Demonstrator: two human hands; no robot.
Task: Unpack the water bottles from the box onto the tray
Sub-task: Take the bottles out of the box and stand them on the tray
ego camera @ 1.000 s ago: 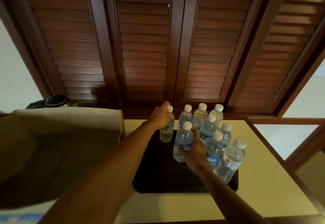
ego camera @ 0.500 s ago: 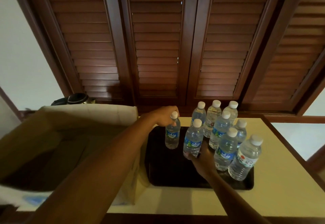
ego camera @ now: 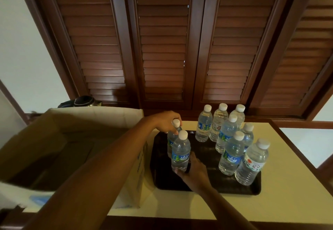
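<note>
A dark tray (ego camera: 212, 188) lies on the cream table, right of an open cardboard box (ego camera: 75, 139). Several clear water bottles with white caps stand upright on the tray's right half, the nearest one (ego camera: 251, 161) at the front right. My left hand (ego camera: 166, 121) grips the neck of a bottle (ego camera: 171, 137) at the tray's left side. In front of it stands another blue-labelled bottle (ego camera: 180, 152), which my right hand (ego camera: 193, 171) holds at its base. I cannot see into the bottom of the box.
The cream table (ego camera: 288, 184) has a wooden edge and ends close on the right. Brown louvred shutters (ego camera: 162, 40) rise right behind it. A dark object (ego camera: 84, 101) sits behind the box. The tray's front middle is bare.
Both held bottles have shifted left, away from the group, so a gap has opened between them and the other bottles. The view has turned a little to the left.
</note>
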